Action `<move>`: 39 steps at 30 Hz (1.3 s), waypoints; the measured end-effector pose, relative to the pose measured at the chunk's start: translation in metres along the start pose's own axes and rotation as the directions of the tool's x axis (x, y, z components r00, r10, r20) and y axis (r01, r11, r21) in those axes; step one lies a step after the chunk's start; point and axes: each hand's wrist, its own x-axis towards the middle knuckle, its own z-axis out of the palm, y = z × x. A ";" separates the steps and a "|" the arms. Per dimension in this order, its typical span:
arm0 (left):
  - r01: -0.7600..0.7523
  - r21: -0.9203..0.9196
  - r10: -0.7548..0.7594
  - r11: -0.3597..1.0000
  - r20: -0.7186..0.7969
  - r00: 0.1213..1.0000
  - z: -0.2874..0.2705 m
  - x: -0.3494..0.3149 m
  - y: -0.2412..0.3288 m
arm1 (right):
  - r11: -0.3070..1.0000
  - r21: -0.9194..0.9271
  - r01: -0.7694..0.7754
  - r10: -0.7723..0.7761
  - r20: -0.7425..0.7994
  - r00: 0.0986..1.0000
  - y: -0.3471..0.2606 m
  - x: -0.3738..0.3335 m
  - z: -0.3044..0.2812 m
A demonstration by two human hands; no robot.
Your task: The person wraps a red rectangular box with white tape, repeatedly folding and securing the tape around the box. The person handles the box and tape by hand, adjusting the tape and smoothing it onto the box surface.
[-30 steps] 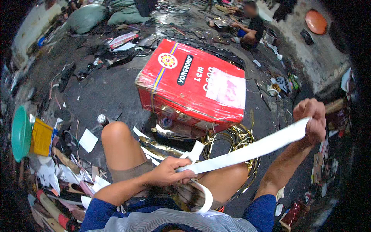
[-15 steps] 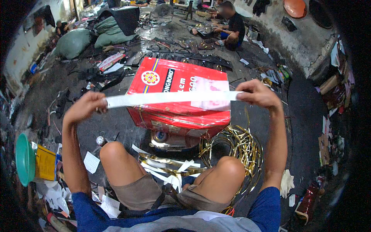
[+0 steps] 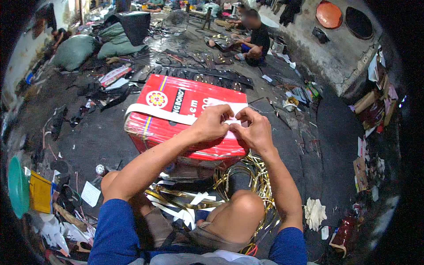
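A white strip (image 3: 161, 112) lies over the top of a red cardboard box (image 3: 165, 130), its left end bent loosely over the box's left edge. At its right end, my left hand (image 3: 213, 123) and my right hand (image 3: 256, 132) meet above the box. Both have thumb and fingertips pinched on the strip, knuckles almost touching. The exact grip is partly covered by the fingers. Below the box, between my legs, are loose white and gold strips (image 3: 201, 204). Beside them lies a tangled coil of shiny gold strip (image 3: 260, 172).
A green basin (image 3: 17, 187) and a yellow container (image 3: 40, 192) stand at the left, near paper scraps. At the right lie a crumpled pale cloth (image 3: 315, 214) and a dark red boot-like object (image 3: 343, 234). A person (image 3: 256, 39) sits on the floor farther back.
My hands have come together at the strip's right end; before, they stretched it between them. The left hand let go of the left end, which now rests on the box.
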 end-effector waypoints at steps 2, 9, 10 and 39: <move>-0.014 -0.015 0.014 1.000 -0.027 1.000 0.005 -0.004 0.000 | 0.997 -0.004 0.083 -0.083 -0.049 0.995 0.004 -0.008 -0.003; -0.121 0.083 0.121 0.989 0.010 0.993 0.009 -0.008 0.004 | 0.941 -0.154 0.301 -0.312 -0.052 0.949 0.010 -0.020 -0.016; -0.159 0.109 0.160 0.981 0.004 0.987 0.008 -0.010 0.002 | 0.924 -0.174 0.340 -0.352 -0.044 0.935 0.009 -0.019 -0.016; 0.058 0.198 -0.078 0.978 0.095 0.992 0.010 0.020 0.001 | 0.716 0.667 -0.206 0.268 0.010 0.963 0.058 -0.011 0.034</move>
